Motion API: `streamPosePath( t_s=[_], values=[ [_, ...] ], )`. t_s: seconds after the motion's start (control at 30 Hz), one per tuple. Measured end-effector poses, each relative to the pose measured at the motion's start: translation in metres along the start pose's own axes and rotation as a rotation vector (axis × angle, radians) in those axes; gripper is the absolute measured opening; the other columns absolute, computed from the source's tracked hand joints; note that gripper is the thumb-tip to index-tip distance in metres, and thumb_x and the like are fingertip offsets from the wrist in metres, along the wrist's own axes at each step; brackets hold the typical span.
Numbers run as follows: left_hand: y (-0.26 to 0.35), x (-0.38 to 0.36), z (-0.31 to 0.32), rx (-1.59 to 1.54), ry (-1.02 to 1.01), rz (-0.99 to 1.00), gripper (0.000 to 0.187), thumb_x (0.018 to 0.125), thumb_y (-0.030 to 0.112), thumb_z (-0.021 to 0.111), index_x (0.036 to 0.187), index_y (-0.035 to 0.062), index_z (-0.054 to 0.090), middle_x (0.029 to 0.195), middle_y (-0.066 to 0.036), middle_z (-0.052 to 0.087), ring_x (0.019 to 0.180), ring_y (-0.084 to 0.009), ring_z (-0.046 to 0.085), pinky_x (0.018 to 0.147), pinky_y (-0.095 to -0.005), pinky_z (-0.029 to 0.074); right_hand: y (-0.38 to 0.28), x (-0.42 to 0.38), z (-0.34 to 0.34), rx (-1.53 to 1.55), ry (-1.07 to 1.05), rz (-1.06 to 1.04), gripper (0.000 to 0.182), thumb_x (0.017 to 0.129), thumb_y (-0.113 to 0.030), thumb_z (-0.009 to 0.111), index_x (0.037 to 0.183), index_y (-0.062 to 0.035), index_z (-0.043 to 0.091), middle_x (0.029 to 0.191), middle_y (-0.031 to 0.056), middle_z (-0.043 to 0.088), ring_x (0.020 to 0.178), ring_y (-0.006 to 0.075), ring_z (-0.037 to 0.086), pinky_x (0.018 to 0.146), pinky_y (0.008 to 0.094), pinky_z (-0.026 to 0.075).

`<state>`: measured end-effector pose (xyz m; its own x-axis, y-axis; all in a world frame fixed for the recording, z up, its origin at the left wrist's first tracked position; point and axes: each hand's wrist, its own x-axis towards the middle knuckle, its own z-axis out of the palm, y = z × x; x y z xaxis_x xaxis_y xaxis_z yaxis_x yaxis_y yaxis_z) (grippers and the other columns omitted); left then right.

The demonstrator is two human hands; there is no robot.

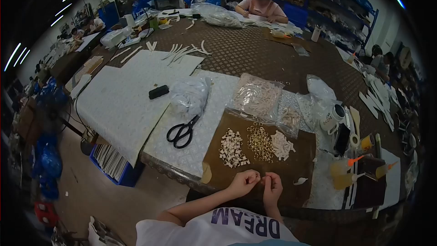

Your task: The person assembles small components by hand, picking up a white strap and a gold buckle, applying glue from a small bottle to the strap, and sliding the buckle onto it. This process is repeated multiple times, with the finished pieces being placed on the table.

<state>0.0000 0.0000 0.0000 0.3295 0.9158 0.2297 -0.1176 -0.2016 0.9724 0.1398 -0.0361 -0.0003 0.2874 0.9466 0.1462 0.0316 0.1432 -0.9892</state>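
From where I stand, this looks early on, I'd judge: three heaps lie loose on the brown sheet [298, 166] over the bench [180, 182], one of small whitish pieces [233, 149], one of gold-coloured metal fittings [260, 143], one of short pale strips [282, 146]. I see no finished pile beside them, so nearly all of it seems left; whether any one piece is complete, I can't tell.

The piece being handled would be at the fingertips, just nearer the person than the heaps, but it is too small or hidden to make out, so its direction and long axis can't be told. The loose pieces point every way, though the gold heap as a whole runs lengthwise away from the person. A small white scrap [300, 181] lies to the right, its longer side roughly crosswise.

The left hand [245, 182] has its fingers curled into a pinch; the right hand [272, 187] pinches too, close beside it. What either grasps, if anything, I can't tell
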Motion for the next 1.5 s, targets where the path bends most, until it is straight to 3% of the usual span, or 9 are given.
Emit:
streamPosePath(
  t_s=[0.3, 0.7, 0.9, 1.1, 1.2, 1.33, 1.5],
  values=[
    [0.003, 0.002, 0.020, 0.081, 0.072, -0.070, 0.031, 0.081, -0.004, 0.057, 0.065, 0.0052, 0.033, 0.078, -0.007, 0.055, 0.076, -0.0104, 0.052, 0.068, -0.0233, 0.043, -0.008, -0.001, -0.014, 0.164, -0.064, 0.015, 0.010, 0.090, -0.003, 0.051, 0.098, 0.0012, 0.057, 0.082, 0.0045, 0.059, 0.072, 0.0083, 0.056, 0.066, 0.0209, 0.046],
    [0.005, 0.006, 0.024, 0.036, 0.124, -0.165, 0.036, 0.084, 0.000, 0.059, 0.061, 0.0068, 0.032, 0.084, -0.006, 0.059, 0.077, -0.0067, 0.050, 0.069, -0.0214, 0.043, -0.008, 0.000, -0.016, 0.135, -0.110, 0.032, 0.010, 0.090, -0.002, 0.051, 0.097, 0.0015, 0.058, 0.081, 0.0056, 0.060, 0.071, 0.0095, 0.056, 0.067, 0.0215, 0.046],
    [0.010, 0.007, 0.018, -0.028, 0.112, -0.168, 0.037, 0.084, 0.000, 0.059, 0.061, 0.0073, 0.031, 0.083, -0.005, 0.059, 0.075, -0.0064, 0.049, 0.069, -0.0207, 0.042, -0.007, 0.001, -0.019, 0.129, -0.117, 0.056, 0.016, 0.091, -0.004, 0.050, 0.106, -0.0004, 0.053, 0.088, 0.0046, 0.058, 0.076, 0.0087, 0.055, 0.070, 0.0209, 0.045],
    [0.007, 0.000, 0.008, -0.044, 0.078, -0.125, 0.035, 0.084, 0.001, 0.059, 0.063, 0.0074, 0.030, 0.076, -0.002, 0.057, 0.071, -0.0055, 0.048, 0.064, -0.0212, 0.041, -0.018, 0.002, -0.029, 0.180, -0.196, 0.230, 0.022, 0.089, -0.006, 0.054, 0.110, -0.0015, 0.051, 0.091, 0.0045, 0.059, 0.077, 0.0096, 0.056, 0.070, 0.0214, 0.046],
    [0.017, -0.002, 0.005, -0.159, 0.128, -0.258, 0.030, 0.083, 0.003, 0.061, 0.064, 0.0055, 0.039, 0.074, -0.001, 0.057, 0.070, -0.0040, 0.050, 0.064, -0.0206, 0.043, -0.023, 0.002, -0.033, 0.139, -0.285, 0.337, 0.022, 0.088, -0.007, 0.057, 0.109, -0.0014, 0.052, 0.091, 0.0038, 0.059, 0.075, 0.0098, 0.057, 0.067, 0.0212, 0.046],
    [0.031, -0.001, -0.011, -0.085, 0.059, -0.295, 0.010, 0.082, 0.008, 0.066, 0.079, 0.0026, 0.057, 0.077, -0.001, 0.061, 0.072, -0.0043, 0.055, 0.065, -0.0207, 0.046, -0.028, 0.003, -0.027, 0.007, -0.354, 0.317, 0.018, 0.086, -0.007, 0.060, 0.102, 0.0003, 0.057, 0.087, 0.0042, 0.061, 0.074, 0.0089, 0.058, 0.067, 0.0213, 0.047],
    [0.027, -0.007, -0.024, 0.029, -0.034, -0.308, 0.015, 0.082, 0.010, 0.067, 0.095, 0.0034, 0.066, 0.082, -0.002, 0.067, 0.072, -0.0065, 0.060, 0.065, -0.0210, 0.048, -0.031, 0.008, -0.024, -0.065, -0.491, 0.311, 0.015, 0.084, -0.007, 0.062, 0.095, 0.0021, 0.060, 0.082, 0.0047, 0.063, 0.072, 0.0090, 0.060, 0.065, 0.0215, 0.047]
  ],
)
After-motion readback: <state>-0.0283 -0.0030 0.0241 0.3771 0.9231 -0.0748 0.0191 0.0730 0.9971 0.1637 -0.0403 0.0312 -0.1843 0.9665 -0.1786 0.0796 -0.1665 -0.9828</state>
